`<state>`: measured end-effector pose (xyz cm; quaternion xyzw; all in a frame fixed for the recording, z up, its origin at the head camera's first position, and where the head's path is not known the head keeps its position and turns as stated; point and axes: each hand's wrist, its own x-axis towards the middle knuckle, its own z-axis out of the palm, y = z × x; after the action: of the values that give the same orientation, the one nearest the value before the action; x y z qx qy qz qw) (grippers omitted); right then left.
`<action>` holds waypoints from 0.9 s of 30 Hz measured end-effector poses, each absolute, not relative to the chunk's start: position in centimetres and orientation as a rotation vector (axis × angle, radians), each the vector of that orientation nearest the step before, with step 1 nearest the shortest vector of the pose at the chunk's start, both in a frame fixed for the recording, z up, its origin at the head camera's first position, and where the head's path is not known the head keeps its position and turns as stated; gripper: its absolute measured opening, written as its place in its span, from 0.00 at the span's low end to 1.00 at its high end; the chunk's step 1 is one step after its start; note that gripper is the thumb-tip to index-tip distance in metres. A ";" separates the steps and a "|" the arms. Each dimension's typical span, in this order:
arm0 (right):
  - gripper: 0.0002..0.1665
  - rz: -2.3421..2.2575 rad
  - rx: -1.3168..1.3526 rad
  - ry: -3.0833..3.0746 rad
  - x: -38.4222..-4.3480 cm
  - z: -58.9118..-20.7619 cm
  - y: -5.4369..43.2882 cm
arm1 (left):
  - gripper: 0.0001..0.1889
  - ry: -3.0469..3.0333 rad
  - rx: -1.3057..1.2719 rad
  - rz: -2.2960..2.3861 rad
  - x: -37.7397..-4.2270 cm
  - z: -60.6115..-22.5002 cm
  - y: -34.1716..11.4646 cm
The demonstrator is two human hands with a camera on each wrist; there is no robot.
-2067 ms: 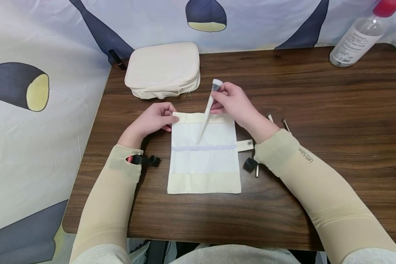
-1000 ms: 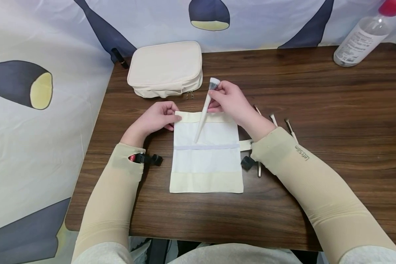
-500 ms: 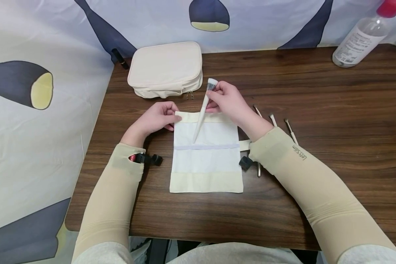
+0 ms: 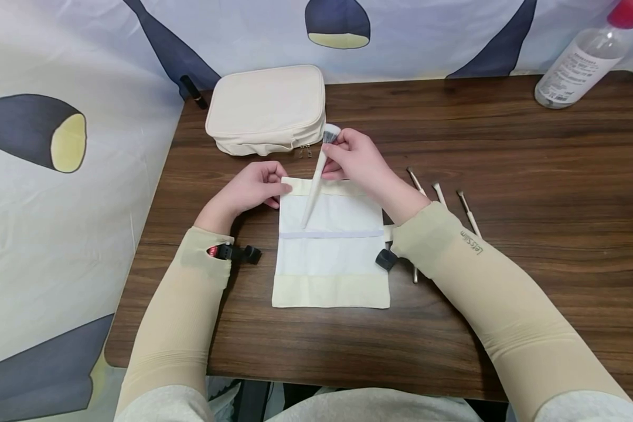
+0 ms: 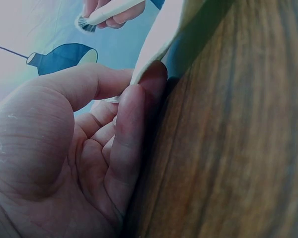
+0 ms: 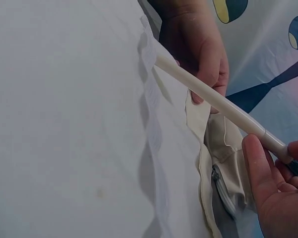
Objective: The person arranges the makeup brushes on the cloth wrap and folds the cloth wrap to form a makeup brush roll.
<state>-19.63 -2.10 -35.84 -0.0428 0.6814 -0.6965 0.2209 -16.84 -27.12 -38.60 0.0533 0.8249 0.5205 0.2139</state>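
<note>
Wood of the table (image 4: 316, 346) separates its front edge from one cloth (image 4: 327, 256). My left hand (image 4: 255, 186) pinches the cloth's upper left corner; my right hand (image 4: 360, 156) pinches one large brush (image 4: 314, 190), handle end at the band (image 4: 348, 234), whether tucked under I cannot tell. Beside my right sleeve (image 4: 485, 287): at least three slim brushes (image 4: 470, 217). Farther: one bag (image 4: 266, 105), one bottle (image 4: 580, 67).

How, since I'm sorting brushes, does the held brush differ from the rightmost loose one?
The held brush has a broad, white-tipped head; the rightmost brush, a narrow, darker one. The right hand grips the held brush; the rightmost brush lies on the table. Both have pale handles.
</note>
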 end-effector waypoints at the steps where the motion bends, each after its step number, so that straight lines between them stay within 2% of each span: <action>1: 0.07 -1.920 -0.117 1.889 -19.6 -35.9 -2.2 | 0.05 2.290 0.148 1.444 -16.8 -38.6 -27.1; 27: 0.07 -1.910 -0.132 1.854 -19.4 -36.6 -3.5 | 0.05 2.300 0.160 1.422 -16.9 -38.5 -27.3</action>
<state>-19.39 -3.50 -36.65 -0.0480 0.6760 -0.6965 0.2359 -16.86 -27.26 -38.53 0.0576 0.8293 0.5126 0.2148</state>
